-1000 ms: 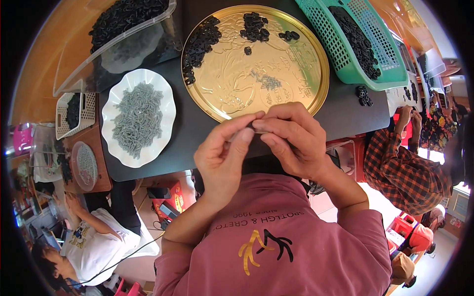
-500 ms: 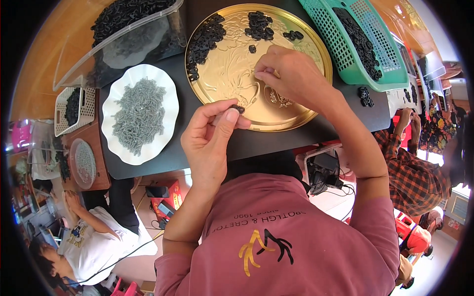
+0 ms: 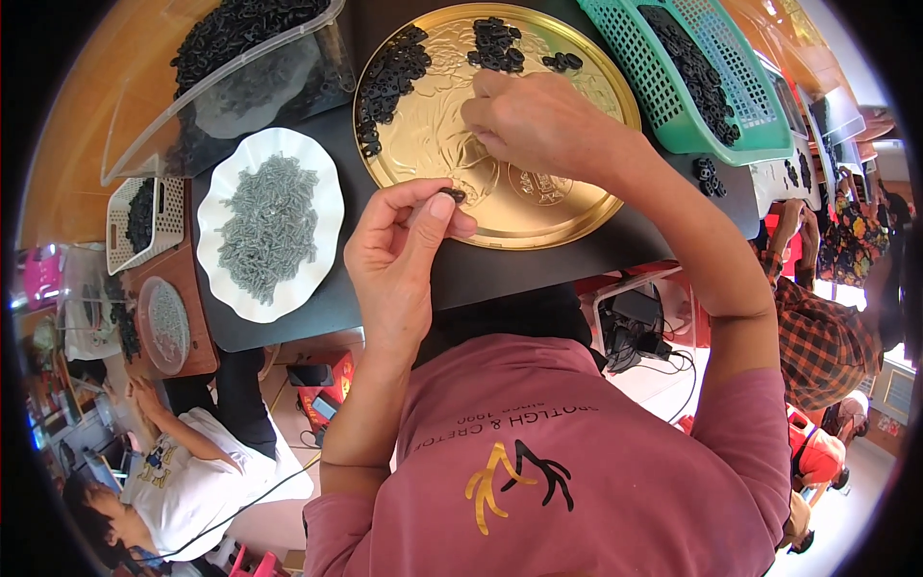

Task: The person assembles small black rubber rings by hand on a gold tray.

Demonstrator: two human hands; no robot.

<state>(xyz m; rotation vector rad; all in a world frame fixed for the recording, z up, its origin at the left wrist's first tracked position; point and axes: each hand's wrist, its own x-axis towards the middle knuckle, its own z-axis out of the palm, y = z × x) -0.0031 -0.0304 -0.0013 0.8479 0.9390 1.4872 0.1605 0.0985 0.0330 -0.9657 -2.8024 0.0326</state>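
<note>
Pinched between the thumb and forefinger of my left hand (image 3: 396,255) is a small black plastic part (image 3: 454,194), just over the near edge of a round gold tray (image 3: 461,226). My right hand (image 3: 538,125) is over the middle of that tray with its fingers bent together. What its fingertips hold, if anything, is hidden. Past it on the tray lie a small pile of black parts (image 3: 496,46) and a few loose black pieces (image 3: 562,62). A larger heap of black parts (image 3: 392,82) spreads along the tray's left side.
Left of the tray stands a white wavy-edged dish (image 3: 332,207) of small clear-grey rods (image 3: 269,226). A clear bin (image 3: 226,115) of black parts is behind it. At right are a green basket (image 3: 764,152) and loose black pieces (image 3: 710,178). Other people sit on both sides.
My right hand has moved left and slightly away over the tray, and the single black piece that lay there is out of sight. The left hand keeps its pinch on the black part.
</note>
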